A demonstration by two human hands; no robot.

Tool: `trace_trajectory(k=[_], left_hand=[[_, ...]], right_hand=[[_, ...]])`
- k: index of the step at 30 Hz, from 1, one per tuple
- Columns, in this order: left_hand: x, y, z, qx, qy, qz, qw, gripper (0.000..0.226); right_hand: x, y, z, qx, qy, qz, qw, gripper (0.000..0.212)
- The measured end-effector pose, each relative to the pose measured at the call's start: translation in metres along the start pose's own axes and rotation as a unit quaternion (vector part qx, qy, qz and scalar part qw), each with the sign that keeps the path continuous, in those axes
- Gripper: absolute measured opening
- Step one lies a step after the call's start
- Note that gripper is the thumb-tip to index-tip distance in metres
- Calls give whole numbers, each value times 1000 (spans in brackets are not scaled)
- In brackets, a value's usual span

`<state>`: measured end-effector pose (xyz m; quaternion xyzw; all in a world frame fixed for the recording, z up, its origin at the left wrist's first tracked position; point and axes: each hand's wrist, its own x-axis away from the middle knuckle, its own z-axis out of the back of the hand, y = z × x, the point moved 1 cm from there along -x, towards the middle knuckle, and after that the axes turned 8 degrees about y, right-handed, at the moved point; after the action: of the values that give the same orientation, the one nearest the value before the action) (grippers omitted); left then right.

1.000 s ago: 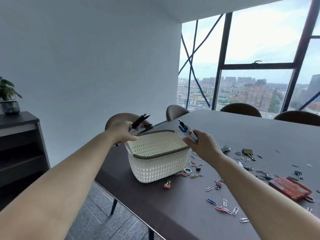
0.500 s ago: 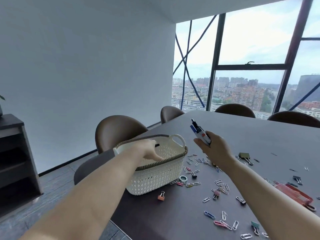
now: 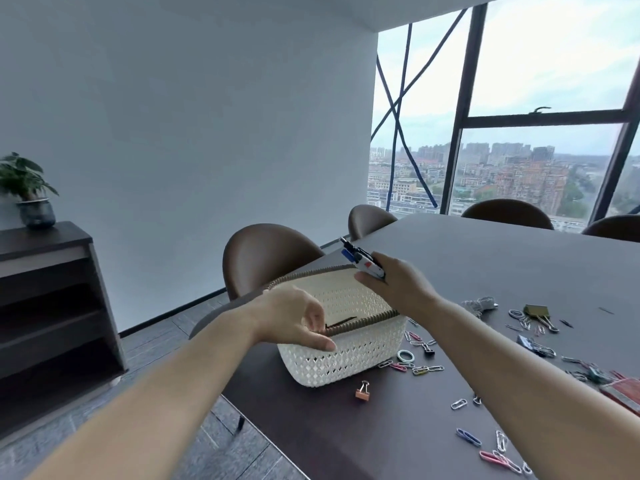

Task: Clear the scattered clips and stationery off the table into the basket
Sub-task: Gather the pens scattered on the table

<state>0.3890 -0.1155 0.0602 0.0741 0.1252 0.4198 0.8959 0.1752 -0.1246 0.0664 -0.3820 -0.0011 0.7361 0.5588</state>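
Right now the left hand (image 3: 294,320) hangs over the near rim of the basket (image 3: 349,358), fingers loosely curled and apart with nothing clearly in them, thumb tip against the outside of the white lattice wall. Just past its fingertips a thin dark stick-like item (image 3: 341,321) lies inside the basket; what it is cannot be told. The right hand (image 3: 394,285) is over the far rim, closed around a small bundle of pens (image 3: 362,259), whose blue and black ends stick up and away from the knuckles.

The basket is white, woven in a diamond pattern, with a ribbed brown band around its rim, and it stands near the corner of the surface (image 3: 485,268) between the two forearms.

Under and beyond the right forearm lie scattered paper clips (image 3: 467,438) in pink, blue and silver. An orange binder clip (image 3: 362,392) sits just in front of the basket, a pale green ring (image 3: 405,356) close by its right side, and a gold binder clip (image 3: 538,311) further out to the right. A red case (image 3: 623,393) shows at the right edge.

The surface is dark grey, with brown chairs (image 3: 266,258) around it. Beyond the left arm stands a dark shelf unit (image 3: 52,299) with a potted plant (image 3: 27,188) on top. Ahead are a pale wall and tall windows (image 3: 519,116) overlooking a city.
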Motion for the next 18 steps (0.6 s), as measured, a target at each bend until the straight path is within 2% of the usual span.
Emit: trace_trajectory(k=[2, 4, 6, 9, 13, 14, 16, 18], left_hand=[[4, -8, -2, -64, 54, -26, 996, 52], [4, -20, -4, -95, 106, -42, 989, 64], [6, -38, -5, -82, 164, -46, 982, 69], [11, -63, -10, -42, 258, -48, 964, 76], [11, -78, -14, -61, 269, -34, 961, 73], [11, -79, -13, -65, 268, -30, 961, 69], [10, -79, -12, -70, 269, -22, 960, 61], [10, -79, -12, -88, 272, -17, 958, 62]], right_hand=[[-7, -9, -9, 24, -36, 18, 999, 26], [-12, -15, -17, 93, -62, 43, 993, 16], [-18, -17, -26, 151, -94, 50, 983, 26], [-28, -16, -40, 139, -162, 29, 977, 32], [-38, -23, -52, 158, -224, 12, 962, 73], [-38, -25, -54, 149, -225, 14, 963, 77], [-40, -26, -56, 126, -197, 23, 972, 67], [-37, -26, -57, 101, -141, 27, 985, 36]])
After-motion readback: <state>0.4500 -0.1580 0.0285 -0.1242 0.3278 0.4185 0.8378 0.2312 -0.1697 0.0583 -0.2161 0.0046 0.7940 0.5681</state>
